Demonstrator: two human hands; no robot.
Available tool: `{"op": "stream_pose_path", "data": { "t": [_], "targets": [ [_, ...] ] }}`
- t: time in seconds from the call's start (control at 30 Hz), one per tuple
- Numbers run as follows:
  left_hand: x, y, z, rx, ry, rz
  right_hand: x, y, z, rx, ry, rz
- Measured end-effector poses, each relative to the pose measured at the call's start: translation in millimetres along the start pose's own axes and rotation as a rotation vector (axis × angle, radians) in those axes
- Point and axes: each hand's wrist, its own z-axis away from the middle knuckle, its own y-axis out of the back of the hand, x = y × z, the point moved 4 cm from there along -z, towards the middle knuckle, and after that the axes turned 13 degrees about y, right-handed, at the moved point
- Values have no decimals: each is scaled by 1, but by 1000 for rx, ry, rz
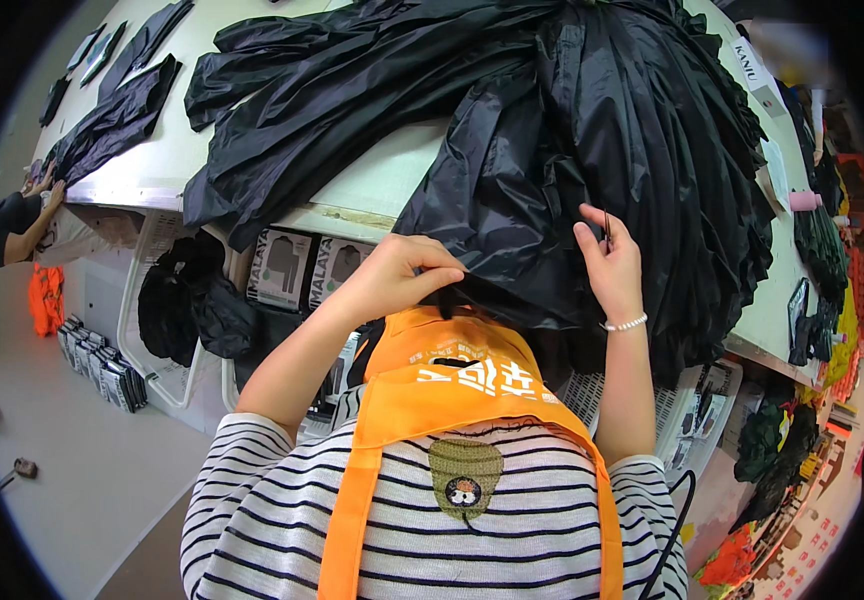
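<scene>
My left hand (402,272) pinches the near edge of a black, shiny garment (497,215) between thumb and fingers, close in front of my orange apron (452,350). The cloth hangs over the table's front edge, creased and slack. To its right, my right hand (614,265) is raised with thumb and fingers curled around a small, thin, dark tool (607,228); its kind is too small to tell. Behind and beside both hands spreads a large heap of black garments (652,150), with long pieces (302,130) fanned out to the left.
The pale table (382,170) runs across in front of me. Underneath are packaged goods (280,270) and a white crate (157,370) with black cloth. At the far left a co-worker's hands (50,190) touch dark garments (117,125). A pink spool (805,201) stands at right.
</scene>
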Motion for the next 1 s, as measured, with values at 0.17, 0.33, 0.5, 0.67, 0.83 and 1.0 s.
{"op": "stream_pose_path", "data": {
  "t": [0.17,0.33,0.5,0.67,0.83,1.0],
  "targets": [
    [21,0,-3,239,10,-57,-62,-28,10,-573,188,-188],
    [9,13,-10,290,258,113,-42,-37,11,-426,-56,-471],
    [19,8,-23,-94,254,248,-44,-38,8,-489,-194,-614],
    [13,-5,-30,-263,388,767,-44,-31,3,-480,-345,-859],
    [11,-8,-36,-154,456,809,-69,-24,-4,-214,105,-411],
    [13,-10,-42,-136,468,751,-86,-19,1,-76,457,-113]
  ]
}}
